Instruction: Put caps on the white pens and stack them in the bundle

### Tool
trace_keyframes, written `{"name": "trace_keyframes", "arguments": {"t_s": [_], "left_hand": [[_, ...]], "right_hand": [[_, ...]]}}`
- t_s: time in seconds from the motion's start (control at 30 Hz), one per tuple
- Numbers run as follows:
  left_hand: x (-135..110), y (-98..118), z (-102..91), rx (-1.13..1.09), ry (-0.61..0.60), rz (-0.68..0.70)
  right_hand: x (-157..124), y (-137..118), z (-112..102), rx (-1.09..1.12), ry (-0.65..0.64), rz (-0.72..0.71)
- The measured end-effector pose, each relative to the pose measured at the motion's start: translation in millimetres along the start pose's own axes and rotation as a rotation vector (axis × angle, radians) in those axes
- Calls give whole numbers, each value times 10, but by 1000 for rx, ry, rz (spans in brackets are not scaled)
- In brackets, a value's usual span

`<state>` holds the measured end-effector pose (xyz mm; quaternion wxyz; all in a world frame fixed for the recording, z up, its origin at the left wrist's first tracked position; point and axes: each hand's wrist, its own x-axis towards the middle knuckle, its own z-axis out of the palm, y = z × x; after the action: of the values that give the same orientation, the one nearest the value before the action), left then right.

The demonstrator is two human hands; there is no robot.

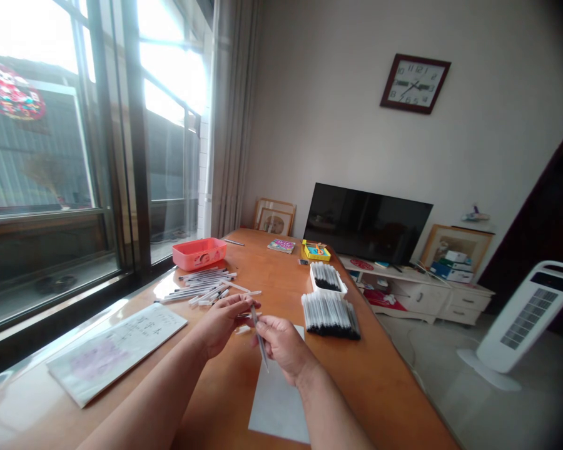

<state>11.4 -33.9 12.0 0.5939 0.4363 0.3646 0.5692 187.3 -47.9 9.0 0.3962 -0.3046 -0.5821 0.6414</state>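
Both my hands meet over the middle of an orange wooden table (380,387). My right hand (281,344) is closed around a thin pen refill (259,337) that points down toward a white sheet of paper (276,406). My left hand (223,322) has its fingers curled, pinching the upper end of the same refill. A loose heap of white pen barrels (206,287) lies just beyond my left hand. A neat row of black-tipped pens (329,314) lies to the right of my hands.
A pink tray (199,252) sits near the window. A white box of pens (327,277), a yellow box (316,251) and a small book (281,245) lie farther back. A printed booklet (117,347) lies at the left. A TV (366,222) and a white fan heater (520,325) stand beyond the table.
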Motion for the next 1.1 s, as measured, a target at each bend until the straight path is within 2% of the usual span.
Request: {"name": "trace_keyframes", "arguments": {"t_s": [0.1, 0.27, 0.47, 0.53, 0.67, 0.73, 1.0, 1.1], "left_hand": [[-15, 14, 7, -48, -29, -5], [-15, -2, 5, 0, 2, -2], [5, -15, -20, 23, 53, 16], [-1, 0, -13, -9, 40, 3], [-18, 32, 17, -90, 14, -31], [-24, 38, 32, -107, 20, -44], [-39, 31, 66, -55, 25, -39], [-44, 50, 74, -69, 2, -56]], "right_hand": [[-2, -9, -4, 28, -7, -9], [-6, -16, 0, 40, 5, 3], [14, 22, 9, -13, 161, 38], [13, 12, 8, -10, 141, 51], [-9, -33, 12, 85, -30, 93], [-19, -45, 16, 113, -75, 97], [7, -1, 6, 83, 76, 113], [7, -7, -4, 122, 49, 95]]}}
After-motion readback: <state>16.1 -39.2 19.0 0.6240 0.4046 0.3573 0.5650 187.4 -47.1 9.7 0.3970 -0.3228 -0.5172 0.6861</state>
